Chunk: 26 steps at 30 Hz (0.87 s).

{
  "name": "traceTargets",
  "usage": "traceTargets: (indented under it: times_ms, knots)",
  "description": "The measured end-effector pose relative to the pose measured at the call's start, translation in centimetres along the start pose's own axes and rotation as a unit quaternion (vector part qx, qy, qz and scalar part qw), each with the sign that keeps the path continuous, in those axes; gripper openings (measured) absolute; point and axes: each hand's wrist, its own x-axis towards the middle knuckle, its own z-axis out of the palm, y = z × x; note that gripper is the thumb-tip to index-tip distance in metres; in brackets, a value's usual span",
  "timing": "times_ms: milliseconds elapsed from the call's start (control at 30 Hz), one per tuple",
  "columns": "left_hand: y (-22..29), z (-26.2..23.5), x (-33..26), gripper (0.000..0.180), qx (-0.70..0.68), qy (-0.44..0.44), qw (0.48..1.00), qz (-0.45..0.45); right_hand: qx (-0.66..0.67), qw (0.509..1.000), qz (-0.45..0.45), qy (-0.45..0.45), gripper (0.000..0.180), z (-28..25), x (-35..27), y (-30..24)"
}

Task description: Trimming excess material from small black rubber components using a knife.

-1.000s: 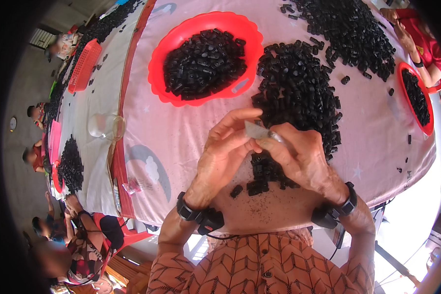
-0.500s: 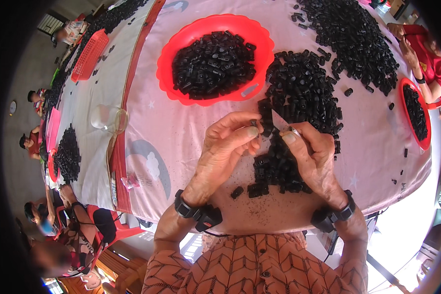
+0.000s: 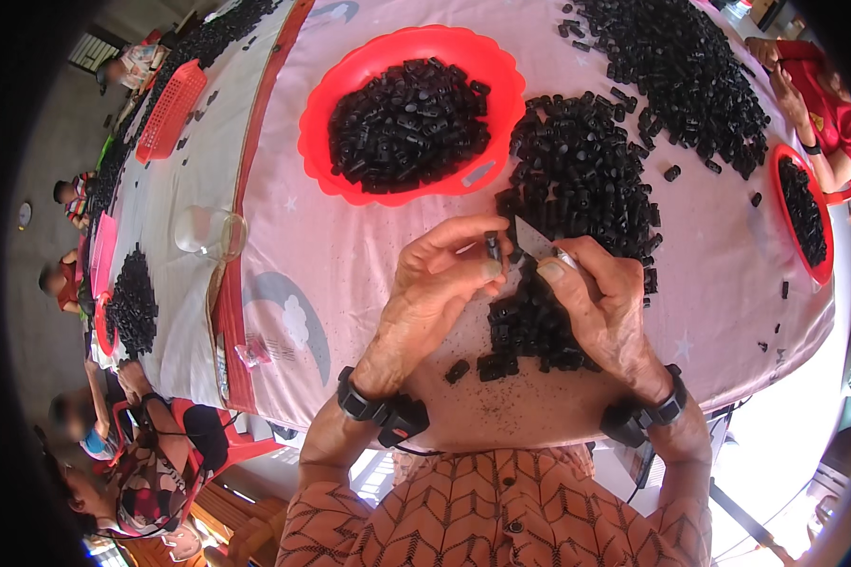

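My left hand (image 3: 442,283) pinches one small black plastic piece (image 3: 493,247) between thumb and fingers, held upright above the pink tablecloth. My right hand (image 3: 600,302) grips a small knife with a grey blade (image 3: 533,241), its tip close to the piece. Under and beyond both hands lies a large pile of the same black pieces (image 3: 577,180). A red round basin (image 3: 345,94) full of black pieces stands just beyond my left hand.
A second heap of black pieces (image 3: 681,76) lies at the far right, by another red basin (image 3: 792,231) and another person's arm in a red sleeve (image 3: 813,113). A clear glass jar (image 3: 210,232), a red basket (image 3: 172,109) and seated people are at the left.
Both hands have stayed together over the pile; the left hand has turned the black piece upright and the knife blade now points at it.
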Motion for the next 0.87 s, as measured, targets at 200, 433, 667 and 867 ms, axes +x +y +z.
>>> traceTargets:
  times_ms: [200,433,667,867]
  knots:
    - [-0.42,-0.54,0.05,0.031,-0.05,0.022,0.998,-0.027,-0.01,1.0,0.001,-0.003,0.023,0.13,-0.05,0.16]
    - [-0.12,-0.2,-0.14,0.032,-0.035,0.001,0.999,-0.014,-0.018,1.0,-0.005,-0.021,0.024,0.08,-0.09,0.0]
    - [0.1,-0.15,0.06,0.032,-0.046,0.001,0.998,-0.034,-0.029,0.999,-0.009,-0.025,0.024,0.03,-0.05,-0.04]
    - [0.19,-0.34,0.06,0.034,-0.067,-0.007,0.997,-0.048,-0.036,0.998,-0.017,-0.048,0.024,0.29,-0.19,0.23]
